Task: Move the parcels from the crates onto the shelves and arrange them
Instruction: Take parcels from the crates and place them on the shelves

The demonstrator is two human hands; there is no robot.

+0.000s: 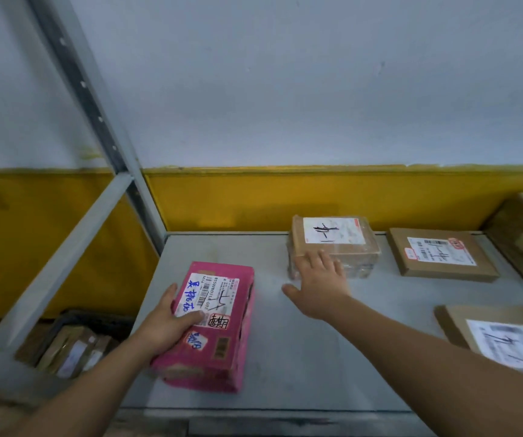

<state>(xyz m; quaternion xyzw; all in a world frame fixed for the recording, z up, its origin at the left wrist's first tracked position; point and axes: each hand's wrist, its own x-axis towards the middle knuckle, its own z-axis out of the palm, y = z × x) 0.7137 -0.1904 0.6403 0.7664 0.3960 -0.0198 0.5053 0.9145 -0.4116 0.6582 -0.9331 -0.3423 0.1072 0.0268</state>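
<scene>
Fingers (pixel 172 297) of L hand (pixel 165 326) clasp pink parcel (pixel 219 342), thumb on its label (pixel 209 294); parcel lies flat on grey shelf (pixel 301 357), approx 8 o'clock. Crate (pixel 74 342) w/ more parcels sits below, 9 o'clock. Labelled brown parcel (pixel 502 342) at 4 o'clock. R hand (pixel 320 279) spread, fingers straight, tips touching near edge of taped brown parcel (pixel 335 244), 12 o'clock. Flat carton (pixel 442 257) at 2 o'clock, apart from it.
</scene>
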